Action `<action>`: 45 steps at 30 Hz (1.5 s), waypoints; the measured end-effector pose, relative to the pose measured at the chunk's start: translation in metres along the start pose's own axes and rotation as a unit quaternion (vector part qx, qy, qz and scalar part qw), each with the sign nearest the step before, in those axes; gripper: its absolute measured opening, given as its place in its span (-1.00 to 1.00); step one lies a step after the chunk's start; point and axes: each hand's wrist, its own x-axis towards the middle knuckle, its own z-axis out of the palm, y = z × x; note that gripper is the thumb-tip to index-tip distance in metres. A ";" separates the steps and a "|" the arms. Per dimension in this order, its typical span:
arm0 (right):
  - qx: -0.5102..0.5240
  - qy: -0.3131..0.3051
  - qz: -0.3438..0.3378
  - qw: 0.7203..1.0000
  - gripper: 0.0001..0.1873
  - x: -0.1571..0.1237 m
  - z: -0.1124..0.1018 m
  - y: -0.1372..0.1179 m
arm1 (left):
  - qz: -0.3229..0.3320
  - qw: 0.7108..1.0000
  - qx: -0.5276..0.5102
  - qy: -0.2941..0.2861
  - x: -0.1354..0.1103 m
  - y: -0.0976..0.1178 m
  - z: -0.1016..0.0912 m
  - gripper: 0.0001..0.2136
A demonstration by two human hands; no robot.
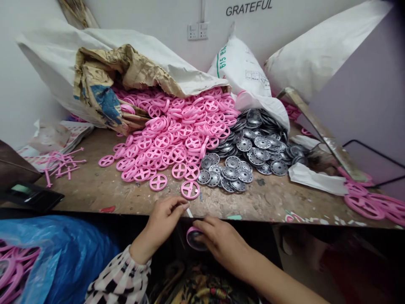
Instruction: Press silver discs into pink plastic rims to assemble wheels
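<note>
At the table's front edge, my left hand [164, 221] pinches a small white strip [189, 212]; I cannot make out exactly what it is. The lower end of the strip reaches toward the fingers of my right hand [223, 242]. Those fingers are closed around a pink toy wheel [190, 237] with a dark grey disc in its face, held just off the edge. Part of this wheel is hidden by the fingers. Just beyond my left fingertips lies a loose pink wheel ring [190, 190]. Grey hubcap discs [230, 173] lie in a pile to its right.
Pink wheel rings [177, 131] spill from a large sack [136, 44] on the table [91, 181]. Pink axle-like sticks [65, 164] lie left. A metal bar [322, 131] leans at right, near larger pink rings [363, 206]. A blue bag [72, 257] holds pink parts.
</note>
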 end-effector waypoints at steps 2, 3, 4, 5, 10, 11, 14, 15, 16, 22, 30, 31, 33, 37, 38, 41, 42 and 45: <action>-0.043 0.031 -0.009 0.999 -0.71 0.003 -0.002 0.004 | 0.047 0.995 0.077 0.037 0.005 -0.005 0.000 -0.84; -0.060 0.062 -0.011 0.996 -0.72 0.008 -0.005 0.008 | 0.065 0.991 0.109 0.048 0.007 -0.007 0.002 -0.84; -0.080 0.098 -0.009 0.992 -0.73 0.014 -0.009 0.013 | 0.075 0.987 0.133 0.057 0.010 -0.009 0.003 -0.83; -0.102 0.135 -0.003 0.986 -0.73 0.022 -0.015 0.020 | 0.080 0.983 0.153 0.066 0.013 -0.010 0.006 -0.81; -0.254 0.173 0.044 0.951 -0.62 0.063 -0.046 0.046 | 0.081 0.970 0.211 0.091 0.030 -0.013 0.018 -0.63; -0.278 0.160 0.047 0.946 -0.57 0.069 -0.049 0.047 | 0.079 0.969 0.219 0.086 0.033 -0.013 0.020 -0.60; -0.315 0.125 0.044 0.940 -0.58 0.079 -0.049 0.046 | 0.070 0.966 0.237 0.077 0.042 -0.014 0.024 -0.55; -0.318 0.120 0.040 0.939 -0.62 0.080 -0.047 0.046 | 0.064 0.966 0.239 0.077 0.044 -0.015 0.025 -0.53; -0.319 0.122 0.035 0.939 -0.67 0.081 -0.045 0.046 | 0.057 0.966 0.238 0.077 0.046 -0.016 0.025 -0.51; -0.218 0.235 -0.008 0.947 -0.71 0.073 -0.036 0.060 | 0.016 0.971 0.233 0.052 0.054 -0.016 0.021 -0.43; 0.341 0.292 0.082 0.890 -0.77 0.066 -0.017 0.045 | -0.042 0.990 0.123 0.055 0.048 -0.001 0.022 -0.49; 0.382 0.286 0.100 0.873 -0.74 0.066 -0.011 0.043 | -0.060 0.994 0.081 0.051 0.048 -0.001 0.022 -0.55; 0.428 0.289 0.122 0.848 -0.69 0.066 -0.002 0.041 | -0.107 0.993 -0.032 0.031 0.046 -0.001 0.023 -0.66; 0.440 0.323 0.128 0.828 -0.65 0.065 0.004 0.038 | -0.188 0.938 -0.289 -0.028 0.038 0.007 0.021 -0.60; 0.432 0.330 0.124 0.830 -0.66 0.064 0.004 0.037 | -0.197 0.921 -0.334 -0.039 0.036 0.010 0.021 -0.55; 0.353 0.347 0.084 0.865 -0.75 0.058 0.002 0.030 | -0.198 0.887 -0.413 -0.056 0.030 0.020 0.021 -0.49; 0.312 0.355 0.063 0.879 -0.78 0.056 0.001 0.028 | -0.191 0.884 -0.422 -0.056 0.029 0.022 0.022 -0.50; 0.202 0.368 0.007 0.908 -0.79 0.050 0.002 0.022 | -0.162 0.890 -0.425 -0.037 0.026 0.024 0.026 -0.55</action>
